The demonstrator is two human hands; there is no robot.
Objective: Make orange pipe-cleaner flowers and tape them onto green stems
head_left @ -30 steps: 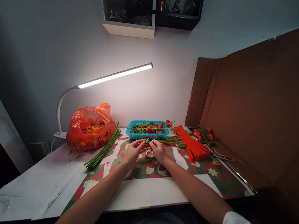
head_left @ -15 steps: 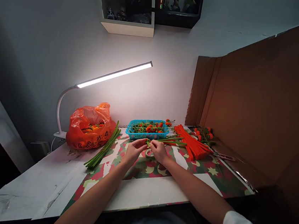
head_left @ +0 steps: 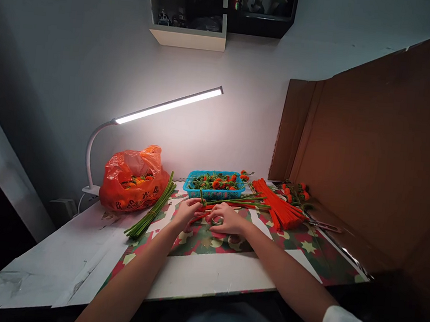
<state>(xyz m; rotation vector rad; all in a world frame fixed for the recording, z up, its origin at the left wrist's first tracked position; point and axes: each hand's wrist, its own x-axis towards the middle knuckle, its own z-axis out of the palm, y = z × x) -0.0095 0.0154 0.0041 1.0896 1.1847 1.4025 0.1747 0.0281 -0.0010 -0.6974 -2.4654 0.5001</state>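
My left hand [head_left: 187,212] is closed, with thumb and fingertips pinching a short green stem [head_left: 202,196] that sticks up above them. Its lower end is hidden by the fingers. To the right, my right hand [head_left: 229,219] curls its thumb and fingers around a small pale roll of tape [head_left: 217,221], low over the patterned sheet. Just beyond both hands lie several loose green stems [head_left: 239,202] and some red strips. Behind these stands a blue basket [head_left: 192,191] of orange-red flowers on green stems.
On the left are an orange plastic bag [head_left: 120,187] with flowers and a bundle of green stems [head_left: 151,216]. A clip lamp [head_left: 170,106] reaches over the table. To the right lie a red bundle of strips [head_left: 281,209], more flowers [head_left: 290,192], scissors [head_left: 327,226] and a cardboard wall [head_left: 370,146].
My hands have drawn apart. The right hand has let go of the green stem and come down onto the tape roll, while the left keeps the stem, now more upright.
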